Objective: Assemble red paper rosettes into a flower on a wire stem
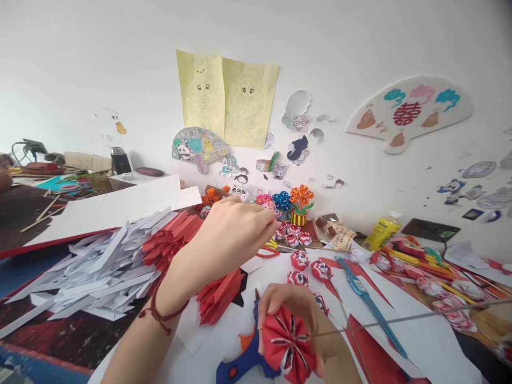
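Note:
My right hand (316,314) is closed around a red folded-paper flower (280,325) near the bottom middle, its pleated face with white and dark creases turned up. A thin wire or stick (400,321) runs right from the flower's middle. My left hand (234,234) is raised above and left of it, fingers pinched together and pointing right; what they hold, if anything, does not show. Below, a blue hot glue gun (240,360) lies partly behind the flower. Red folded paper pieces (220,296) are stacked beside my left wrist.
A heap of white folded paper strips (116,266) lies left. Red-and-white paper flowers (300,260) sit beyond my right hand. A blue watch (362,290) rests on white paper to the right. Farther back stand a striped pot (298,217) of orange flowers and a yellow bottle (382,232).

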The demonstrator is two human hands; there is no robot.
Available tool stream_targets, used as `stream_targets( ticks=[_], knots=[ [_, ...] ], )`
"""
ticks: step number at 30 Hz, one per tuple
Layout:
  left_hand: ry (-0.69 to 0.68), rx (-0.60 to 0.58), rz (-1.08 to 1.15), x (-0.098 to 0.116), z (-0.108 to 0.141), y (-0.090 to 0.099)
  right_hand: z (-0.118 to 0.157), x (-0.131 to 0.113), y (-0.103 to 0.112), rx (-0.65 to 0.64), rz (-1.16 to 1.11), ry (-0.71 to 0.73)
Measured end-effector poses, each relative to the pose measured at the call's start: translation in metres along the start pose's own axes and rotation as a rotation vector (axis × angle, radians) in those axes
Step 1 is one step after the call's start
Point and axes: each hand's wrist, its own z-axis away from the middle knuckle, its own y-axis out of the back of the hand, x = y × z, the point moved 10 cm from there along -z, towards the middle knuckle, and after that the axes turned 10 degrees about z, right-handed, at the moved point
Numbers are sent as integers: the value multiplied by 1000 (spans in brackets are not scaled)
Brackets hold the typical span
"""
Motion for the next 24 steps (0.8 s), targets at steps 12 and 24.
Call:
stream_targets(
  ticks=[12,24],
  knots=[
    [14,-10,-20,-2,-3,-4,-3,-8,6,60,-55,-27],
    [87,-36,-77,-15,-2,-10,-6,-7,5,125,-57,-79]
  ],
)
